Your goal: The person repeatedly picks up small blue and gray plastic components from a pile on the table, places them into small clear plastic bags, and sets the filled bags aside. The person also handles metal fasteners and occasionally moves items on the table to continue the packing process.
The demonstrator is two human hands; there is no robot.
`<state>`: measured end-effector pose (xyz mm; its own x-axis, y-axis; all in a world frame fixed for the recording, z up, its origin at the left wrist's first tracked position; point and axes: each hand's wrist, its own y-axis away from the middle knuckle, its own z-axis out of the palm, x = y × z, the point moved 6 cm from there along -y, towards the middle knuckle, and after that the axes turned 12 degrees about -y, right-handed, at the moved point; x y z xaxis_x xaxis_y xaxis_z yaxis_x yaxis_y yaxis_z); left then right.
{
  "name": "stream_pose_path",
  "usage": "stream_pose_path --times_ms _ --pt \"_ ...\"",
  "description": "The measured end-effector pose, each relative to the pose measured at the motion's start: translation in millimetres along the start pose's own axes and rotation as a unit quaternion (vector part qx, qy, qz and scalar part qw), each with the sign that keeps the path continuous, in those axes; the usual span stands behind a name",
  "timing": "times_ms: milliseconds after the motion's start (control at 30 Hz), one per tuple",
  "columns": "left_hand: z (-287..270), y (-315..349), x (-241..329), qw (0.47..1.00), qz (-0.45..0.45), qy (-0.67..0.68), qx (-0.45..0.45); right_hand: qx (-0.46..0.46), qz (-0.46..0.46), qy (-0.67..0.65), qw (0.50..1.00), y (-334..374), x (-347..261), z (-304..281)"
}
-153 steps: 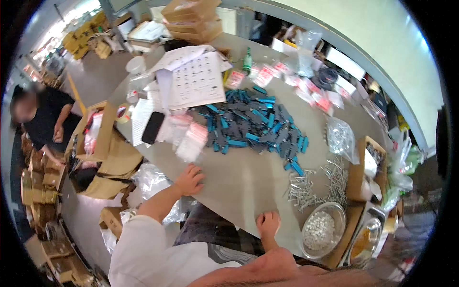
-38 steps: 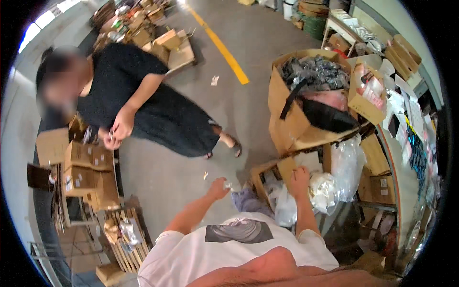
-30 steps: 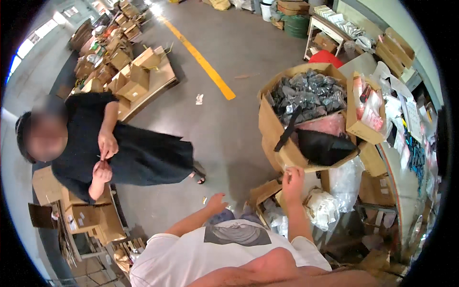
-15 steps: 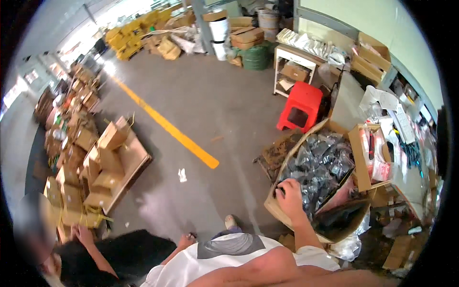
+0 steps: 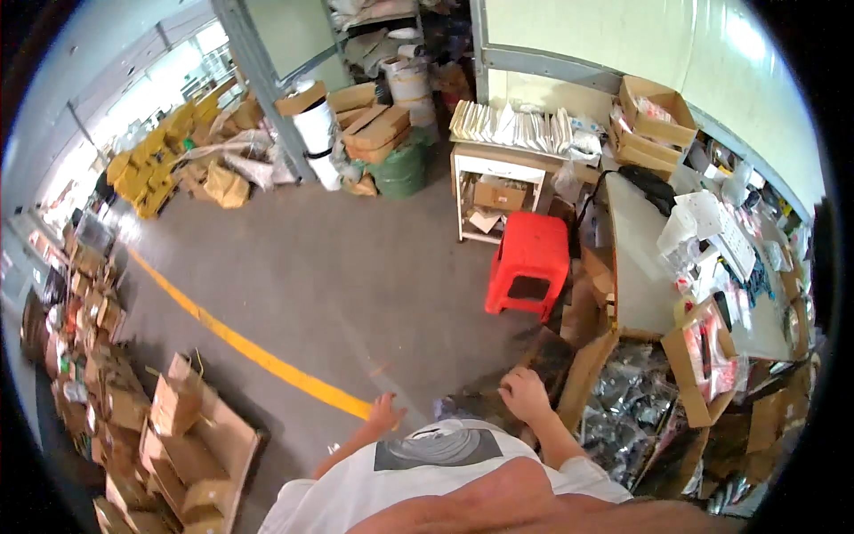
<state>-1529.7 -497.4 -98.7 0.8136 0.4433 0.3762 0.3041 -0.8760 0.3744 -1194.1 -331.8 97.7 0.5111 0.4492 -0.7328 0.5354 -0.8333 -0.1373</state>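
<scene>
My left hand (image 5: 386, 415) hangs low in front of my white shirt, fingers apart and nothing visible in it. Over the left side of a large open carton (image 5: 585, 378), my right hand (image 5: 527, 394) is held with loosely bent fingers; no object shows in it. Clear plastic bags with dark contents (image 5: 627, 392) fill that carton. Beyond my right hand stands a red plastic stool (image 5: 534, 258). A smaller carton (image 5: 678, 378) with red-and-white packets leans at the big carton's right side.
A grey table (image 5: 645, 267) on the right carries loose papers and packages. Behind the stool is a white shelf unit (image 5: 498, 165) with a row of papers on top. Cardboard boxes (image 5: 191, 458) lie on the left, past a yellow floor line (image 5: 258, 353). A green sack (image 5: 400, 169) stands farther back.
My view has shifted forward and right, bringing the stool and table nearer. My right hand has left the carton's rim. The co-worker at the left is out of view.
</scene>
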Motion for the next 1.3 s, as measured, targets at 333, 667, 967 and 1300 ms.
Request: stream_pose_path --times_ms 333,667,967,1300 --pt "-63 -161 -232 0.958 -0.232 -0.013 -0.169 -0.156 -0.112 -0.094 0.977 -400 -68 104" --pt "-293 -608 -207 0.987 -0.096 -0.071 -0.105 -0.097 0.055 -0.045 0.993 -677 18 128" --pt "-510 -1054 -24 0.996 0.004 -0.075 0.039 -0.113 0.179 0.12 0.97 -923 168 104" --pt "-446 -1199 -98 0.971 -0.059 -0.074 -0.218 -0.02 -0.056 -0.026 0.998 -1337 146 21"
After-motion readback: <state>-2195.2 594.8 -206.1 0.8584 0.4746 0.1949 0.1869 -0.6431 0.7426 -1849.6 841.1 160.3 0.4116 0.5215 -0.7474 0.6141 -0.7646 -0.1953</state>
